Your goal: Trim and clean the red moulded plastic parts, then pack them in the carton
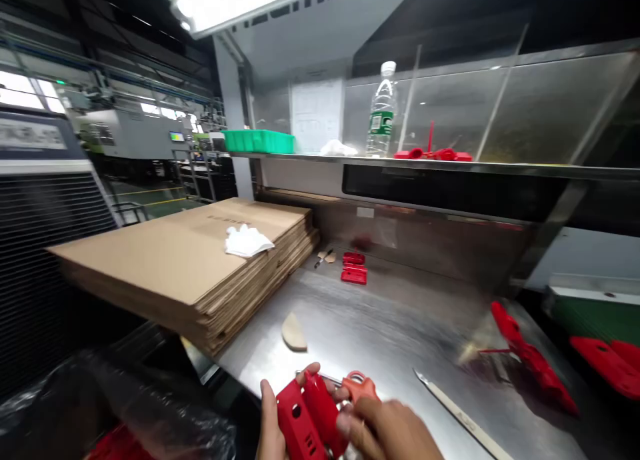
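Observation:
My left hand [273, 427] is closed around a red plastic part [300, 420], a two-piece moulding with a round hole and small slots. My right hand [395, 433] has its thumb and fingers closed against the part's right side. Just beyond the right fingers are orange-handled scissors [359, 385], partly hidden; I cannot tell whether they lie on the bench or touch the fingers. A knife with a pale handle [463, 413] lies right of my right hand. Ahead of the part is a tan wedge-shaped piece [293, 333].
Stacked cardboard sheets [165, 247] with a white glove [247, 241] stand left on the steel bench [400, 320]. Red parts lie at the back [354, 268] and right [535, 360]. A shelf [450, 169] holds a bottle [381, 117] and green tray [259, 141]. A plastic bag [150, 393] sits lower left.

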`<state>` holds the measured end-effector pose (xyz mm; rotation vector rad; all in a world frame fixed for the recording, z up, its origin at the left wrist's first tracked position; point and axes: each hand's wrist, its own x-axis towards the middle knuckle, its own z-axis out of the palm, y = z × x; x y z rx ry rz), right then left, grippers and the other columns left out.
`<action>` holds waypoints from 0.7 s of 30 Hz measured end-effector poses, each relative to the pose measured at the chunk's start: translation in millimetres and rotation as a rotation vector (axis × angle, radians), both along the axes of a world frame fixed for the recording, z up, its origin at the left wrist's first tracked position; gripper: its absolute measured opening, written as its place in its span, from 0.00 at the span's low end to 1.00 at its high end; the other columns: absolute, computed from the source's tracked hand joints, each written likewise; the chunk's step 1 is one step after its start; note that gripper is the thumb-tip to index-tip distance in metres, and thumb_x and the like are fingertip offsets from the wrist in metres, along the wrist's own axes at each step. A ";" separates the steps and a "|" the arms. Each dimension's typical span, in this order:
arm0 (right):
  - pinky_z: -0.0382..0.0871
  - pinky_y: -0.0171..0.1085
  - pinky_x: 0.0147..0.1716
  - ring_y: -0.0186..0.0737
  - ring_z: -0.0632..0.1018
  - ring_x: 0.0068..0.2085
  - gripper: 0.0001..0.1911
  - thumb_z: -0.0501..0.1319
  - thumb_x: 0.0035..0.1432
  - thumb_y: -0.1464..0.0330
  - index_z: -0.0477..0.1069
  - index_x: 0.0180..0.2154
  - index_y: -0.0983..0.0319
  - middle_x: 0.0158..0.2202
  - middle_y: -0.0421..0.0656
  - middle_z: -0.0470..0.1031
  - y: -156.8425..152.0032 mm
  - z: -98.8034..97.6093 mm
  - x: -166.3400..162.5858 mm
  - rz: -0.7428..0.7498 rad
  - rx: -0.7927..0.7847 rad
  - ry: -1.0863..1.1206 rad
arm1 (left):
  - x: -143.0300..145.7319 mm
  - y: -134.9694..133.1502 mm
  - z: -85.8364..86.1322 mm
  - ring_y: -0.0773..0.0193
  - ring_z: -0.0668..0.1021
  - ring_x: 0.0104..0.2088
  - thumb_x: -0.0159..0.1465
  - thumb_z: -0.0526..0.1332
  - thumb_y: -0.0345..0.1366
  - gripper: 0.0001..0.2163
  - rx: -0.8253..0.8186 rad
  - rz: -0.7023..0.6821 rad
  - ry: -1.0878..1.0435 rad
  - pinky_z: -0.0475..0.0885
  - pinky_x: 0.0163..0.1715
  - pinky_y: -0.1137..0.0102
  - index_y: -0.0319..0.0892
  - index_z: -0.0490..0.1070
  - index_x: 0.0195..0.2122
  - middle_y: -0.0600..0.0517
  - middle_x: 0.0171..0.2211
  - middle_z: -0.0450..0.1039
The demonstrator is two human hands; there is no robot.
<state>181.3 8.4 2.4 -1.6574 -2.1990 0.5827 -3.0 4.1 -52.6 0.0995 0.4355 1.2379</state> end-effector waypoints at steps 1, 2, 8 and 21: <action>0.59 0.37 0.27 0.43 0.78 0.29 0.27 0.47 0.67 0.45 0.73 0.31 0.54 0.26 0.40 0.78 14.0 6.9 -8.6 0.001 0.016 -0.069 | -6.1 -1.6 -1.5 0.45 0.81 0.48 0.66 0.53 0.56 0.28 0.004 0.037 -0.002 0.71 0.54 0.46 0.43 0.70 0.59 0.38 0.43 0.82; 0.60 0.37 0.28 0.43 0.78 0.31 0.27 0.44 0.69 0.48 0.72 0.32 0.55 0.28 0.41 0.79 29.9 12.3 -20.2 -0.005 0.033 -0.116 | -11.0 -4.0 -0.9 0.46 0.82 0.46 0.65 0.53 0.57 0.29 0.018 0.076 0.005 0.73 0.52 0.48 0.44 0.68 0.60 0.39 0.42 0.82; 0.68 0.42 0.37 0.58 0.79 0.47 0.29 0.69 0.55 0.59 0.67 0.53 0.66 0.51 0.58 0.75 115.7 -2.5 -114.6 0.084 0.064 -0.286 | -23.1 -29.5 27.5 0.49 0.82 0.36 0.60 0.54 0.64 0.34 0.098 0.162 0.125 0.77 0.40 0.55 0.43 0.69 0.58 0.41 0.37 0.81; 0.62 0.34 0.17 0.39 0.74 0.19 0.12 0.52 0.69 0.58 0.71 0.39 0.55 0.20 0.38 0.72 -52.5 36.6 -41.8 -0.124 0.638 0.160 | 4.8 -31.0 51.4 0.42 0.82 0.43 0.57 0.60 0.62 0.31 0.002 0.208 0.432 0.79 0.42 0.54 0.41 0.77 0.50 0.41 0.34 0.83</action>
